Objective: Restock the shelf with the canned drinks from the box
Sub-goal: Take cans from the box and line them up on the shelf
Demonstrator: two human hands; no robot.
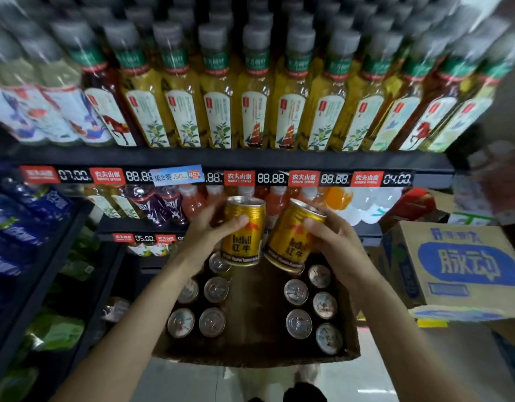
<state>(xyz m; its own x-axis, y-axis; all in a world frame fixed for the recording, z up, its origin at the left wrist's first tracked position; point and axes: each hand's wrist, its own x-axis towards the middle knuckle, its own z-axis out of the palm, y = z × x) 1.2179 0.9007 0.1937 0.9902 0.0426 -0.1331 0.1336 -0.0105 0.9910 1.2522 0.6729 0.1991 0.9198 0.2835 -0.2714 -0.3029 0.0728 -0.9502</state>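
Observation:
My left hand [205, 230] grips an upright gold can [242, 232], thumb across its front. My right hand [334, 242] grips a second gold can [292, 236], which tilts to the right. Both cans hang above an open cardboard box [250, 355] that sits low in front of the shelves. Several cans stand in the box in columns at its left [212, 290] and right [296, 293], only their silver tops showing; the box's middle is bare cardboard. The shelf [221, 161] ahead holds rows of bottled drinks.
Yellow tea bottles [253, 111] fill the upper shelf, over a strip of price tags [241, 177]. Lower shelves carry purple, orange and white bottles. Blue bottles [24, 210] line a side rack at left. A blue-printed carton [465, 265] sits at right. Floor shows below the box.

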